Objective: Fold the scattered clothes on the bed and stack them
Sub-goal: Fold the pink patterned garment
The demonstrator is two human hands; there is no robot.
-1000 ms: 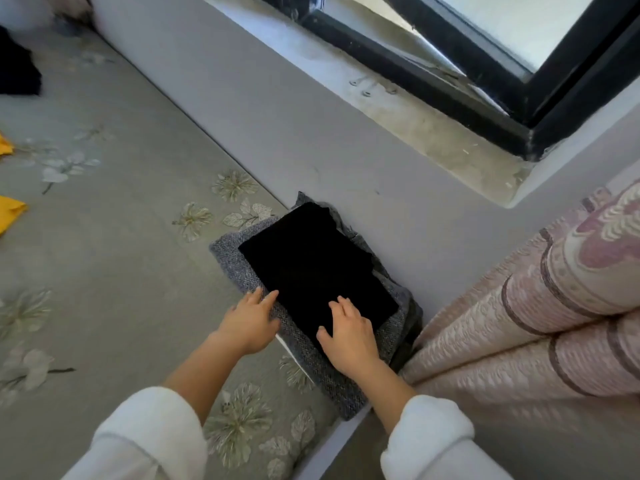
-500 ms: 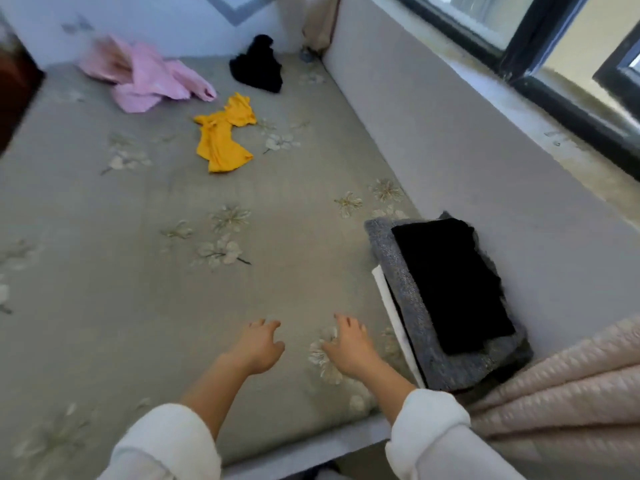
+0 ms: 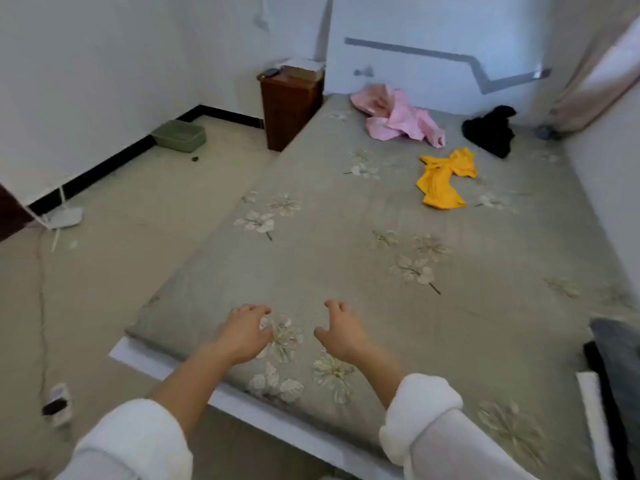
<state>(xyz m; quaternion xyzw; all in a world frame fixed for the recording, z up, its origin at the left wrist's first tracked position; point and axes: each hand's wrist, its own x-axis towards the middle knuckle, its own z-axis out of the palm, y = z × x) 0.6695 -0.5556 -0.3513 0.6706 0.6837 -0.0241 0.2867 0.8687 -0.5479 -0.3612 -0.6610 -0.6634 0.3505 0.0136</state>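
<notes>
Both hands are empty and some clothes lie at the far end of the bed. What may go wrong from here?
1. The pink garment, black garment and yellow garment lie crumpled far from the left hand and right hand; a long reach may drag one over another.
2. The folded stack sits mostly out of view at the right, so a garment carried back could knock it askew.

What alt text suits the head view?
The left hand and right hand, both empty, hover over the floral bed. A crumpled pink garment, yellow garment and black garment lie near the headboard; the folded stack peeks in at right.
</notes>
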